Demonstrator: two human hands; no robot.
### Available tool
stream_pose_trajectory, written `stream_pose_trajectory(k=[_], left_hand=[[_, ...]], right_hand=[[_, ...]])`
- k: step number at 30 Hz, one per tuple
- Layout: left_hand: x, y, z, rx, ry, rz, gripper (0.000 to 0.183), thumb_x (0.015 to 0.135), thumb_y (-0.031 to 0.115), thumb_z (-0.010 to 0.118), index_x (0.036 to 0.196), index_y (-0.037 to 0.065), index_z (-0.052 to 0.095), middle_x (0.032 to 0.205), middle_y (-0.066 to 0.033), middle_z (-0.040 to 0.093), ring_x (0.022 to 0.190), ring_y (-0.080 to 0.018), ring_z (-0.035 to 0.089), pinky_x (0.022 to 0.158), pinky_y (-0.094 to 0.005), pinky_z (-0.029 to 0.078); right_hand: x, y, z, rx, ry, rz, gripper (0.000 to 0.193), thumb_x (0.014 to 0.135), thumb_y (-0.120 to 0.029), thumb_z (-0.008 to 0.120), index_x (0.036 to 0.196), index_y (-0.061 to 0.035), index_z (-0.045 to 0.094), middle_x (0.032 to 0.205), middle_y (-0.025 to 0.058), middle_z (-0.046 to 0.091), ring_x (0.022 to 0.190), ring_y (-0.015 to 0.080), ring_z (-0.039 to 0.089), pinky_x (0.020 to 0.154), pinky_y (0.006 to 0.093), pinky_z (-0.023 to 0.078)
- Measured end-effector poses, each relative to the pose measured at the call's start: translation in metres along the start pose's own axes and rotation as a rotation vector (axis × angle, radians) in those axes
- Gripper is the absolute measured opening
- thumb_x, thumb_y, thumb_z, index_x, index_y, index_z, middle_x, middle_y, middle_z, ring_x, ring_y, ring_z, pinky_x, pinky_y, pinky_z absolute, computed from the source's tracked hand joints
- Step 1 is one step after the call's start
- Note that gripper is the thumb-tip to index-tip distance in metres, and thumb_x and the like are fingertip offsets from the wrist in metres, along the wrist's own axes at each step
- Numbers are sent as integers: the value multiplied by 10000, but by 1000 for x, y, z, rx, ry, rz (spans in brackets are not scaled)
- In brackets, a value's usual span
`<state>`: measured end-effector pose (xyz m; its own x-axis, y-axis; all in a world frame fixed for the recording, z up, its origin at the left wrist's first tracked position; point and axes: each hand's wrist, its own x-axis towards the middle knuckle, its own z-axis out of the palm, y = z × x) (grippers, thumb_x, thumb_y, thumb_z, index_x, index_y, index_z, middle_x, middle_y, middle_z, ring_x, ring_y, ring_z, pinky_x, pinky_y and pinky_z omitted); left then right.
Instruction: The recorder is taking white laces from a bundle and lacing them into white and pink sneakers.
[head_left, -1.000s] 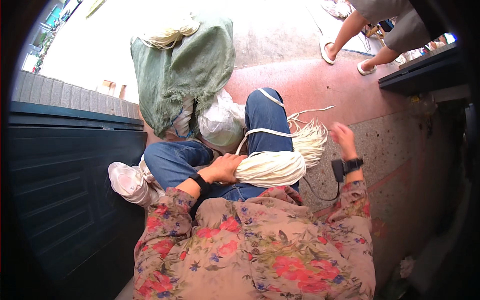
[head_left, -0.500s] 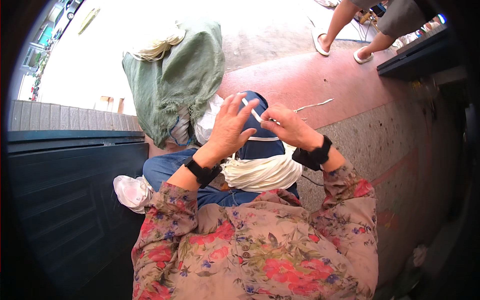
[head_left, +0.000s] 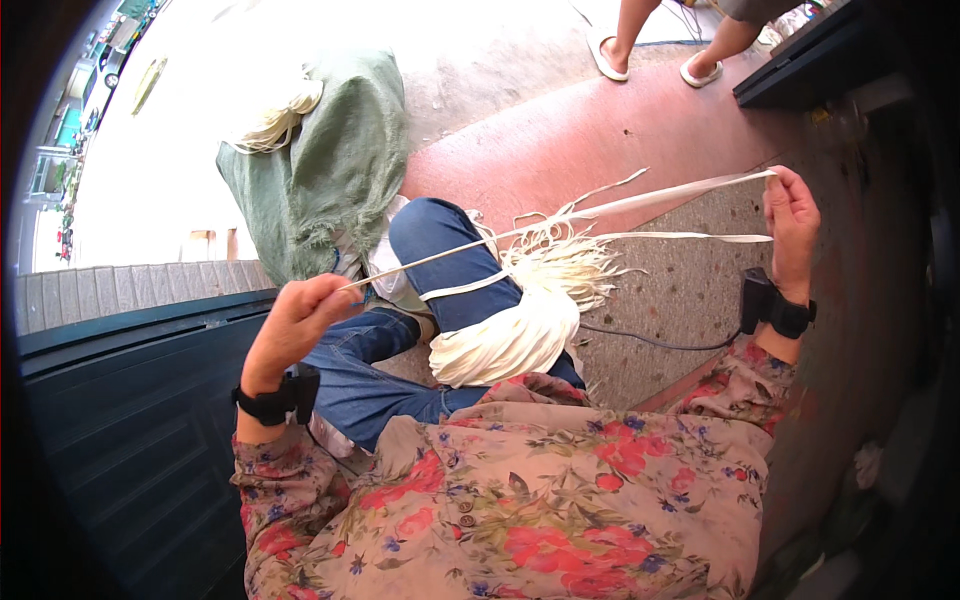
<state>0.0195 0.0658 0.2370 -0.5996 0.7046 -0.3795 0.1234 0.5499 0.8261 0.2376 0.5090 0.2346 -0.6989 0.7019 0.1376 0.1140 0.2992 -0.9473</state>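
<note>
holding a cream strand point(head_left: 690, 191) taut between two hands, above a lap bundle
clock directions run from the cream bundle point(head_left: 505, 340), which lies across the lap below the raised knee point(head_left: 435, 240); the left hand point(head_left: 298, 325), at nine o'clock, has thumb and fingers pinched on the strand; the right hand point(head_left: 793, 225), at two o'clock, is likewise pinched on it; a second strip point(head_left: 690, 236) reaches just beside the right hand, though i cannot tell whether it is gripped; loose ends point(head_left: 575, 265) fan out at one o'clock; a green sack point(head_left: 350, 150) slumps toward eleven o'clock, a cream hank point(head_left: 285, 115) draped on its top; a white plastic bag point(head_left: 385, 265) sits at ten o'clock, partly behind the knee; the contents of both containers cannot be made out
</note>
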Motion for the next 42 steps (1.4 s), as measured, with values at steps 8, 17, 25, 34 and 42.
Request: stream_pose_trajectory(k=[8,17,25,34,42], left_hand=[[-8,-48,2,-85,85,-191,192,871,162,505,871,-7,595,633,38,476,570,-48,417,519,-187,345],[-15,-131,62,-214,-144,-318,241,872,190,509,936,-25,598,717,-20,576,662,-80,521,619,-208,430],[-19,-175,77,-63,-261,-206,298,845,233,528,936,-40,604,839,-78,632,757,-119,559,707,-252,442],[4,-194,102,-188,-167,-119,290,843,224,527,1003,-8,596,877,-95,637,797,-129,560,754,-261,431],[21,-207,99,-337,-154,-188,251,829,190,533,956,-8,619,891,-77,637,832,-143,561,767,-265,425]], right_hand=[[-9,43,-43,-239,-50,81,197,840,-164,581,937,7,596,768,-63,520,685,16,442,618,158,366],[-24,106,-79,-276,65,277,235,839,-214,582,932,1,602,704,-80,481,582,21,389,505,171,311],[-51,173,-69,-510,-1,463,232,836,-240,563,914,-29,616,613,-75,441,496,19,335,430,187,258],[-85,228,-78,-566,-82,555,208,824,-249,577,774,-49,607,547,-57,435,445,36,369,393,203,298],[-86,217,-61,-561,-211,541,184,815,-213,578,801,-31,606,555,-35,475,441,43,407,391,203,333]])
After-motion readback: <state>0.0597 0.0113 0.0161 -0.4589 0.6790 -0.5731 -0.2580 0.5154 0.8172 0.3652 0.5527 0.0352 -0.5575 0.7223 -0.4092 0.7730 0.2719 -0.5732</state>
